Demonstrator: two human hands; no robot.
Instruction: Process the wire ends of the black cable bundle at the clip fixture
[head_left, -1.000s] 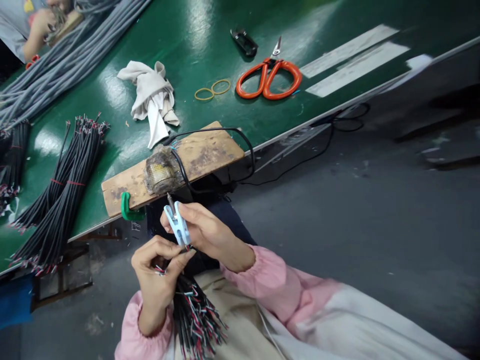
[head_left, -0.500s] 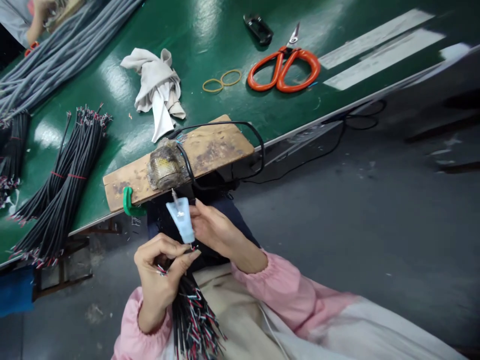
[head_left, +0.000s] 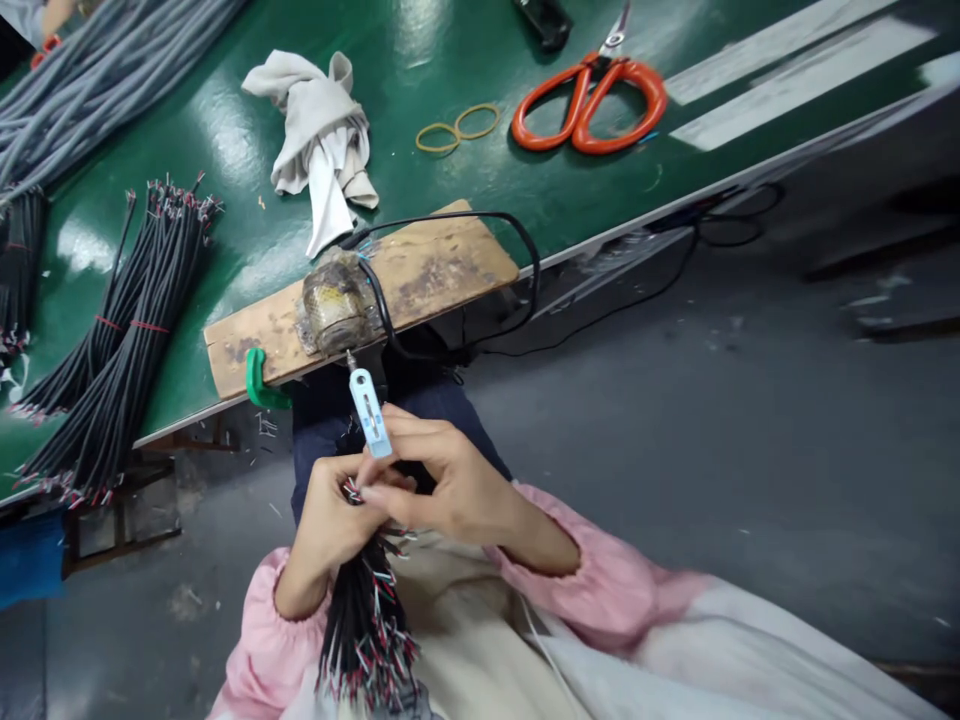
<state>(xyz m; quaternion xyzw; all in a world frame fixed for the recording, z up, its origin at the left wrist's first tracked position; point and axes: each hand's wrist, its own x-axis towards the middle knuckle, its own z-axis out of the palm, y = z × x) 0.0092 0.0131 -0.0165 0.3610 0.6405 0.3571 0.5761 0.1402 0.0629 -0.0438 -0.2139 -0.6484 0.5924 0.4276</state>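
Note:
Against my lap, my left hand (head_left: 334, 515) is wrapped round a bundle of black cables (head_left: 367, 620) with red, white and black stripped wire ends hanging down. My right hand (head_left: 450, 485) meets it, with thumb and forefinger pinching at wire ends (head_left: 351, 490) that stick out of the left fist. Just above the fingers, a light blue clothes peg (head_left: 369, 412) sits on the thin metal shaft of a tape-wrapped motor (head_left: 335, 305). The right fingers lie close under the peg's lower end; whether they touch it I cannot tell.
A wooden board (head_left: 442, 265) carries the motor, and a green clamp (head_left: 259, 380) grips its edge. Orange-handled scissors (head_left: 589, 105), rubber bands (head_left: 457, 128), a cloth (head_left: 322, 130), tied black cables (head_left: 135, 320) and grey cables (head_left: 97, 90) lie on the green table.
My right hand has moved from beside the peg down to the wire ends at my left hand. The peg shows its narrow side instead of its broad one. The view has shifted slightly.

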